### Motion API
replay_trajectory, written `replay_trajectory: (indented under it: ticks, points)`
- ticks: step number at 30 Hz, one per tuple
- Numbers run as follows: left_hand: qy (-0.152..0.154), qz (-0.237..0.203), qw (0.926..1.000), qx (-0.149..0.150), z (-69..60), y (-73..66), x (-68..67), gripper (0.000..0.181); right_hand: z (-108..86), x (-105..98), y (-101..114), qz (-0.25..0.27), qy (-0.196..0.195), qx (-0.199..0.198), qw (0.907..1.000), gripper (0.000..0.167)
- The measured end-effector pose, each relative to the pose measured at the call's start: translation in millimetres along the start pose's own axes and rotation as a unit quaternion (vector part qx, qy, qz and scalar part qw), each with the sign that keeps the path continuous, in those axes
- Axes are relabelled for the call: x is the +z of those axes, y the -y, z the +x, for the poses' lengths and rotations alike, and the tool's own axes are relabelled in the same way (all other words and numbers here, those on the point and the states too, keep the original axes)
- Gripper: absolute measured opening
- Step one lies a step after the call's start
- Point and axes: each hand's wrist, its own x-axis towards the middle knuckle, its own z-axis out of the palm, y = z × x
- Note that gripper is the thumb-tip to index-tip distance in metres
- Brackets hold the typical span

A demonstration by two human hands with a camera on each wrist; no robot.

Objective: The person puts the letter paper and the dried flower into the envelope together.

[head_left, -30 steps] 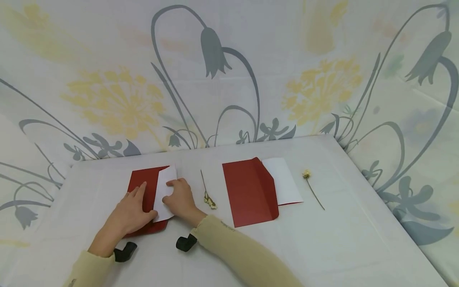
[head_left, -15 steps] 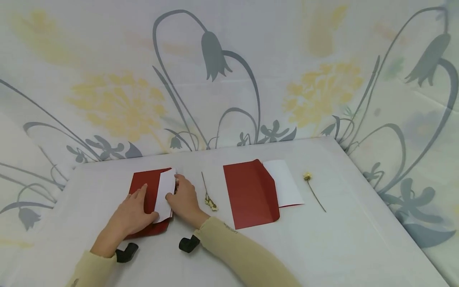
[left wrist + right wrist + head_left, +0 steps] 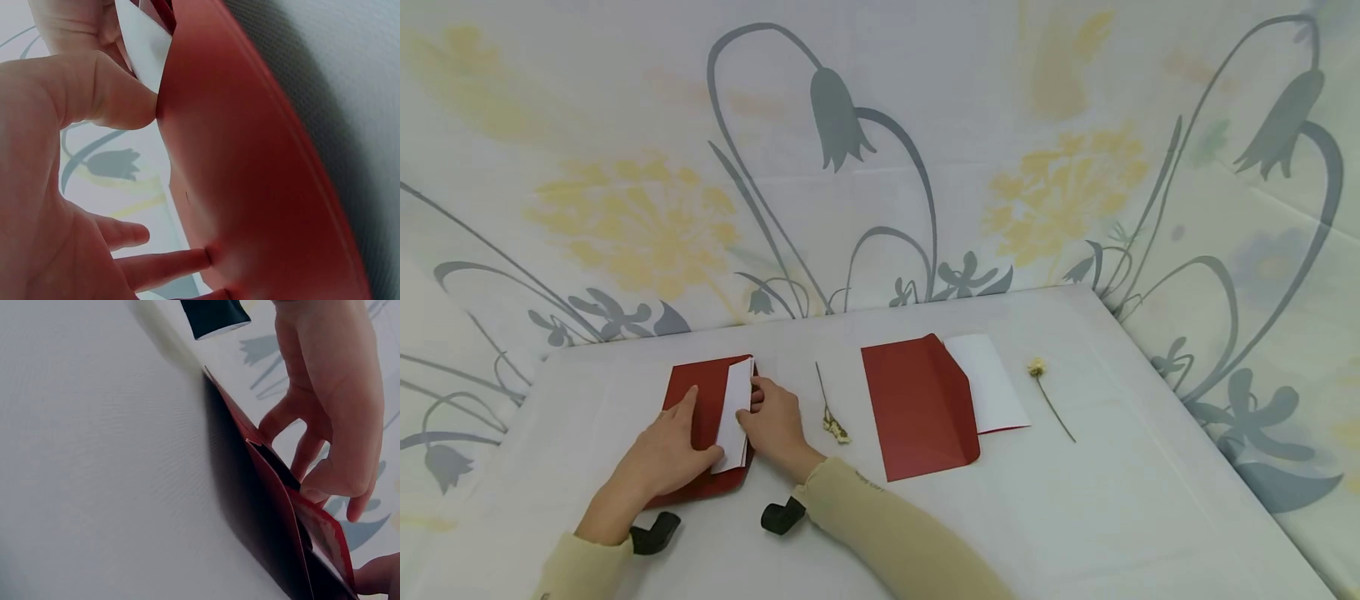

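Observation:
A red envelope (image 3: 709,412) lies flat at the left of the table, and a white folded card (image 3: 734,417) sticks out of its right-hand opening as a narrow strip. My left hand (image 3: 658,450) rests on the envelope with its fingers spread and fairly straight, the thumb at the opening's edge near the card. At the card's outer edge, my right hand (image 3: 775,423) pinches the card between thumb and curled fingers. In the right wrist view the envelope's parted layers (image 3: 281,487) show beneath that hand's fingertips.
To the right lies a second red envelope (image 3: 917,408) with a white card (image 3: 987,382) partly out of it. A dried flower sprig (image 3: 831,421) sits between the envelopes, and a yellow dried flower (image 3: 1038,367) lies farther right. Patterned cloth (image 3: 880,167) hangs behind the table.
The white card has slid left, deeper into the left envelope, so less of it shows. My right hand has shifted its fingers along the card's edge. My left hand stays on the envelope.

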Motion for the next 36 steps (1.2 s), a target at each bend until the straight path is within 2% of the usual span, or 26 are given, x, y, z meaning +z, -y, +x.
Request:
replay_trajectory:
  ticks: [8,15,20,28,36]
  points:
    - [0.005,0.001,1.0,-0.005,0.8,0.4,0.6,0.098,-3.3,-7.0,1.6,0.011,-0.008,0.014,0.9998,0.028]
    - [0.02,-0.015,0.9994,-0.023,1.5,-1.8,-2.8,0.099,-3.3,-6.0,3.6,0.016,-0.02,0.011,0.9996,0.023]
    - [0.008,-0.025,0.9994,-0.024,0.1,-1.0,-4.0,0.099,-0.9,0.0,4.4,-0.006,-0.014,0.0,0.9999,0.024]
    - [-0.004,-0.036,0.9991,-0.021,-4.9,2.3,-2.7,0.095,0.0,16.7,11.8,-0.047,0.009,0.008,0.9988,0.022]
    - [-0.02,-0.025,0.9994,-0.014,-7.4,-2.1,0.2,0.09,1.0,23.0,18.8,-0.036,0.008,0.026,0.999,0.022]
